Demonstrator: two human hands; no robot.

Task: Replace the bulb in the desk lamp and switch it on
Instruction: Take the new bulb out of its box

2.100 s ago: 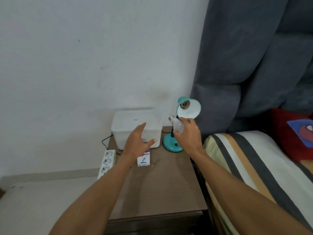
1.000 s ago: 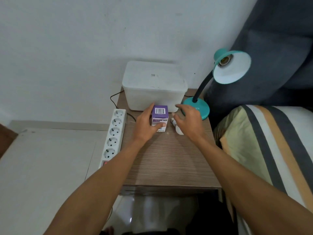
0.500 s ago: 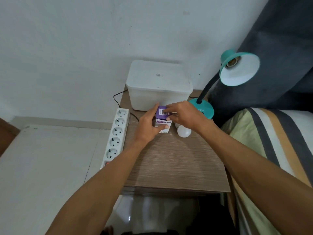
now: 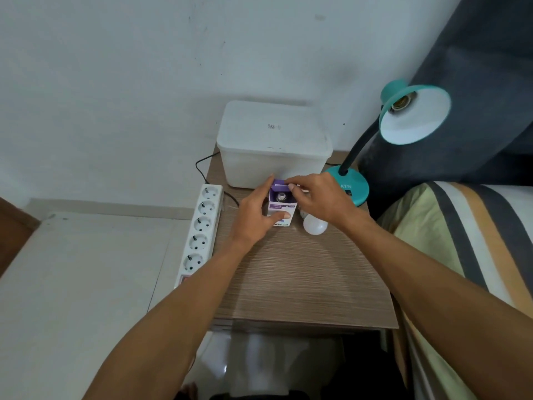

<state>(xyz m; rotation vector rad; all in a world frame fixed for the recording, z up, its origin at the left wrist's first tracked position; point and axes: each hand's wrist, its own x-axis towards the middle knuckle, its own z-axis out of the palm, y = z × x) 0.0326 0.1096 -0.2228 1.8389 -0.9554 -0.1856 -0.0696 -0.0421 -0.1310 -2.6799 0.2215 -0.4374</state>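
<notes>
On a brown wood-grain bedside table (image 4: 302, 284) by a white wall, the left hand (image 4: 253, 215) grips a small purple-and-white bulb box (image 4: 281, 207) (metal base visible inside); the right hand (image 4: 320, 197) pinches its flap. A white loose bulb (image 4: 315, 225) lies beside it, near the teal desk lamp (image 4: 409, 116).

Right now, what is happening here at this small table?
A person is changing the desk lamp's bulb. The left hand steadies a small purple bulb box on the table while the right hand holds its top flap open; a bulb base shows inside. A bare bulb lies beside it. The lamp's socket is empty.
</notes>
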